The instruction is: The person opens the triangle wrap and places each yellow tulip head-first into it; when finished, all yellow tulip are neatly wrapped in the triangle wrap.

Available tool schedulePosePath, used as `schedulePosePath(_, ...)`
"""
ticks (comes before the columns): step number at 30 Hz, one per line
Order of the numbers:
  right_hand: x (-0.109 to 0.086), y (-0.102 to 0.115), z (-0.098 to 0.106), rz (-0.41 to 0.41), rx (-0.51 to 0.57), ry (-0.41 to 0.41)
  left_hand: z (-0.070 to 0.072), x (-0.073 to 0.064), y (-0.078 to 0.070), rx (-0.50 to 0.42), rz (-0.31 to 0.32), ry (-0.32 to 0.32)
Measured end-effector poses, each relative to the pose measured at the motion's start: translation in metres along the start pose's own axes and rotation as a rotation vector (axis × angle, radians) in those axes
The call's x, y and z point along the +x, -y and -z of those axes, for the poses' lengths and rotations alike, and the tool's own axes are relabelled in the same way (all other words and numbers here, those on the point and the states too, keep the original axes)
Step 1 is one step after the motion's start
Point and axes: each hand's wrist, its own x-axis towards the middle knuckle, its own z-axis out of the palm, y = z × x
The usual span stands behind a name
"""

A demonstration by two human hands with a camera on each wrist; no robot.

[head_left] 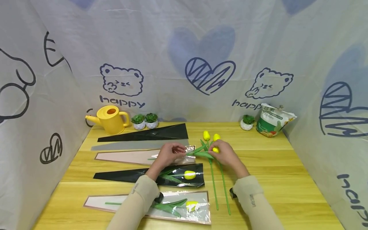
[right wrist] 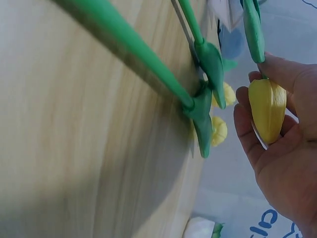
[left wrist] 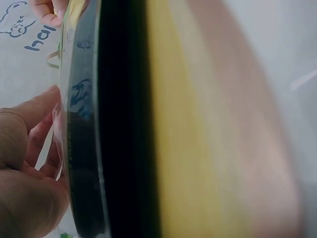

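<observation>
My right hand (head_left: 225, 154) pinches a yellow artificial tulip (right wrist: 267, 110) just below its bloom, with the bloom cupped inside the palm. The tulip's green leaves (head_left: 203, 154) lie at the mouth of a pink-and-clear flower sleeve (head_left: 123, 157), and its stem shows inside the sleeve. At that wide end, my left hand (head_left: 169, 155) holds the sleeve's edge between curled fingers and thumb. Two more yellow tulips (head_left: 206, 135) lie right beside the right hand, stems pointing toward me.
Nearer me lie a black sleeve (head_left: 123, 176) and a pale sleeve (head_left: 97, 202), each with a tulip inside. Beyond are a grey sleeve (head_left: 115, 146) and a black sleeve (head_left: 161, 133). A yellow watering can (head_left: 110, 121), potted succulents (head_left: 138, 122) and a green-white bag (head_left: 270, 121) line the back.
</observation>
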Motion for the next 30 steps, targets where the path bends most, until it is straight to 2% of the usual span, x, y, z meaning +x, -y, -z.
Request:
schedulePosePath(20,0.008,0.018,-0.020,-0.010,0.043,-0.010,-0.003,0.001,-0.010,-0.011,0.005,0.014)
schedulePosePath(30,0.013,0.024,-0.035,-0.020,0.069,-0.020,-0.007,0.001,-0.009,-0.016,-0.009,0.008)
